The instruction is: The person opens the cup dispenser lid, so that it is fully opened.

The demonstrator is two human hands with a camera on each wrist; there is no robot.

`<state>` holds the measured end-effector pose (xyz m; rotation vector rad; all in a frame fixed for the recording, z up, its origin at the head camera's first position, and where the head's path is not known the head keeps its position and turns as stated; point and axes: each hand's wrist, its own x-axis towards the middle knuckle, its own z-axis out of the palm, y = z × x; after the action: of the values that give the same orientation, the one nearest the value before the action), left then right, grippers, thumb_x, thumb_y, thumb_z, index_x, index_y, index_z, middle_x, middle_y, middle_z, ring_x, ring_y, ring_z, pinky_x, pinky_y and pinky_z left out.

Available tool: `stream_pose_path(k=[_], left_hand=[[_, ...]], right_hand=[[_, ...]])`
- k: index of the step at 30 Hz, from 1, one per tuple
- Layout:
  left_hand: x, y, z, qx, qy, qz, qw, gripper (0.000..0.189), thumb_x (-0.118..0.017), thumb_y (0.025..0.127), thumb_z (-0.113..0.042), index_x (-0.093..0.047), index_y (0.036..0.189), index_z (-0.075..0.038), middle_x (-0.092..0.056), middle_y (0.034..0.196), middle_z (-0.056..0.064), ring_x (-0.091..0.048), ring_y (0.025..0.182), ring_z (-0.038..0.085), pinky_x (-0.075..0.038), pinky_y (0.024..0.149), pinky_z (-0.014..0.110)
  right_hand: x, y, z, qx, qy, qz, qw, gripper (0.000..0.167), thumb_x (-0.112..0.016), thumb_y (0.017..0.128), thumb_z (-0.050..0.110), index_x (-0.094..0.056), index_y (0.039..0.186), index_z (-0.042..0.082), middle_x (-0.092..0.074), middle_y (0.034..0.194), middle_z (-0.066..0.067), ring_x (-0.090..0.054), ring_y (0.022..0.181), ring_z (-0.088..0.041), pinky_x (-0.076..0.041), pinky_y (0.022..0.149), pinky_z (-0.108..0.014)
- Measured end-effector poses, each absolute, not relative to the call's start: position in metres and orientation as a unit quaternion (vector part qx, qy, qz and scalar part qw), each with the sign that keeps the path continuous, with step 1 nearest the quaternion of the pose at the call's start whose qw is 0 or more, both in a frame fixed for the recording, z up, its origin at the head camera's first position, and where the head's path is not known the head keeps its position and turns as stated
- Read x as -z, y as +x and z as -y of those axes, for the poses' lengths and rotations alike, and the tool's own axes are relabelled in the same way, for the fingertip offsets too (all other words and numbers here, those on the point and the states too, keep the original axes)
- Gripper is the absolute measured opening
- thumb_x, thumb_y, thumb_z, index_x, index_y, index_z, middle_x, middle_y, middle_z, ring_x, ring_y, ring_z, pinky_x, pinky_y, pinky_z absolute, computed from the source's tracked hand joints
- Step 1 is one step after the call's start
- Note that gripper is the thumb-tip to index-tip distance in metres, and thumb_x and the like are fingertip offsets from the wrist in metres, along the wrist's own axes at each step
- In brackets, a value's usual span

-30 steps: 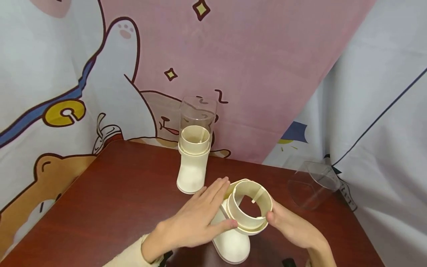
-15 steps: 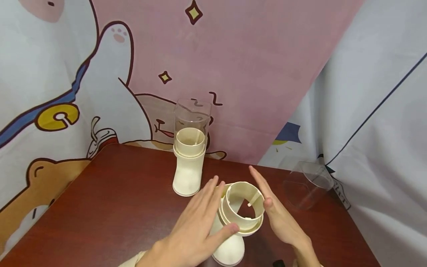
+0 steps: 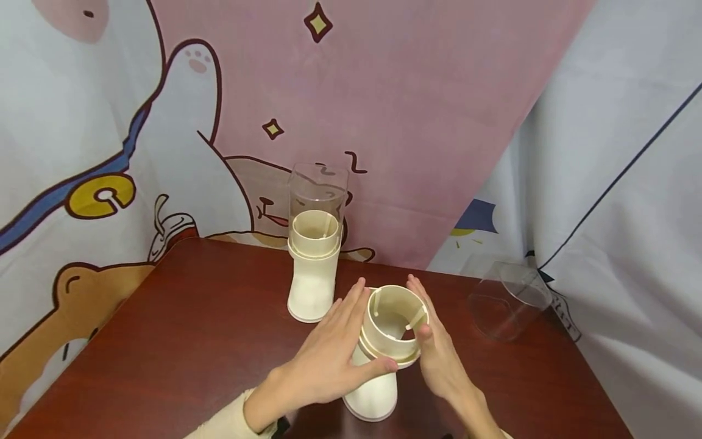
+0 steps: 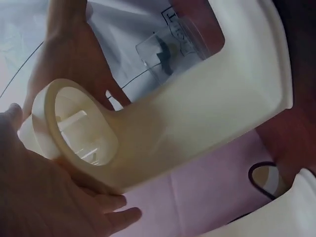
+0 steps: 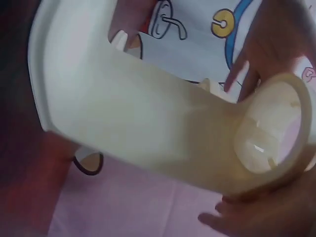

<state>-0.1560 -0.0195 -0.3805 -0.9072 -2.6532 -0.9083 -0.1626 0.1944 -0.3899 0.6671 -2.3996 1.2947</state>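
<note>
A cream plastic stand [image 3: 372,396] is on the table in front of me, with an upright round collar [image 3: 386,338] at its top. My left hand [image 3: 326,360] lies along the collar's left side, fingers straight, thumb reaching across its front. On the opposite side my right hand [image 3: 441,353] rests against the collar, fingers also extended. From below, the left wrist view shows the stand's neck [image 4: 173,128] and its open ring between both palms. White tabs show inside the ring in the right wrist view, above my right hand [image 5: 266,210].
A matching cream stand [image 3: 311,286] stands at the back, with a clear container [image 3: 320,189] over its collar. Another clear container [image 3: 510,299] lies at the right near the curtain. Printed cloth [image 3: 417,122] hangs right behind the dark red table [image 3: 219,329].
My right hand swung away from the collar, then came back against its side. The collar has shifted slightly left and up in view, and its inner tabs have turned. The left hand stays beside it.
</note>
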Motion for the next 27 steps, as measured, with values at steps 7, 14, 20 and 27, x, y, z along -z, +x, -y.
stream_pose_path(k=[7,14,20,27], left_hand=[[0.382,-0.185,-0.008,0.294,-0.354,0.883,0.093,0.104,-0.051,0.092,-0.07,-0.007,0.16,-0.005,-0.002,0.169,0.012,-0.012,0.155,0.021,-0.022,0.124,0.046],[0.384,-0.229,-0.044,0.28,-0.377,0.877,0.1,0.102,-0.054,0.092,-0.068,-0.012,0.159,-0.004,-0.009,0.168,0.016,-0.016,0.155,0.023,-0.022,0.124,0.04],[0.384,-0.264,-0.074,0.287,-0.371,0.876,0.109,0.097,-0.057,0.092,-0.064,-0.017,0.158,-0.005,-0.014,0.167,0.016,-0.018,0.154,0.024,-0.025,0.123,0.039],[0.387,-0.29,-0.109,0.288,-0.377,0.875,0.102,0.094,-0.051,0.093,-0.067,-0.017,0.159,-0.009,-0.013,0.167,0.014,-0.013,0.155,0.021,-0.024,0.123,0.037]], right_hand=[[0.397,-0.177,-0.211,-0.545,0.176,0.789,0.222,0.076,-0.008,0.104,0.061,-0.036,0.155,0.013,-0.037,0.158,-0.017,-0.036,0.141,0.0,-0.023,0.111,-0.007],[0.396,-0.212,-0.247,-0.531,0.13,0.806,0.227,0.075,-0.005,0.105,0.057,-0.039,0.154,0.011,-0.045,0.151,-0.02,-0.042,0.129,0.005,-0.026,0.107,-0.005],[0.392,-0.244,-0.275,-0.507,0.1,0.83,0.209,0.072,0.001,0.106,0.049,-0.036,0.155,0.012,-0.044,0.153,-0.02,-0.04,0.126,0.006,-0.024,0.106,-0.008],[0.392,-0.265,-0.309,-0.513,0.096,0.828,0.204,0.076,0.004,0.105,0.049,-0.033,0.155,0.006,-0.038,0.156,-0.017,-0.036,0.13,0.009,-0.02,0.109,-0.007]])
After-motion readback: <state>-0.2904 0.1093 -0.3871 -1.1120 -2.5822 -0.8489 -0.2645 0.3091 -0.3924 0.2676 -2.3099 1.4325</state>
